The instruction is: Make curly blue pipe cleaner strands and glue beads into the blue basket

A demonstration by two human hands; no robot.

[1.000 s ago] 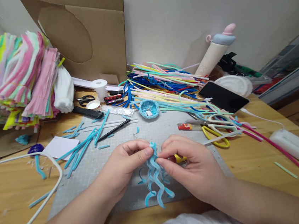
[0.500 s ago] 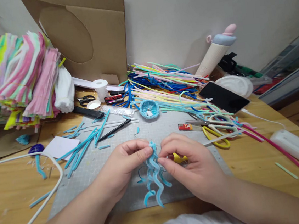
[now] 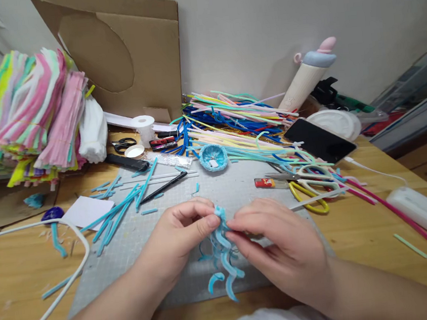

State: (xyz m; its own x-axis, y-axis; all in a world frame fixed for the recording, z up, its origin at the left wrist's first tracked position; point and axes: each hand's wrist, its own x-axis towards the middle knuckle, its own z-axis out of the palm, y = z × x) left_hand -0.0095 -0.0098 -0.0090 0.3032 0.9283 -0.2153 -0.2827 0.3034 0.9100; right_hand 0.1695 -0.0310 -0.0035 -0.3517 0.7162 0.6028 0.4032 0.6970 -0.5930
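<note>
Both hands meet over a grey cutting mat (image 3: 174,220) at the table's front middle. My left hand (image 3: 176,240) pinches the top of a bundle of curled light-blue pipe cleaners (image 3: 224,260), thumb and fingers closed on it. My right hand (image 3: 279,244) pinches the same bundle from the right side, its fingers curled. The curled ends hang down below the hands toward the mat's near edge. A small round blue pipe-cleaner disc (image 3: 213,156) lies farther back on the mat.
Loose blue pipe-cleaner pieces (image 3: 119,208) and a black pen (image 3: 163,186) lie left of the hands. Yellow-handled scissors (image 3: 308,190), a dark phone (image 3: 318,141) and a heap of coloured pipe cleaners (image 3: 232,122) sit right and behind. Stacked pipe-cleaner bundles (image 3: 29,113), cardboard (image 3: 126,52) and a bottle (image 3: 307,76) stand at the back.
My right hand has shifted slightly down and now covers the yellow object seen under it before. The bundle's curled ends have drawn in a little.
</note>
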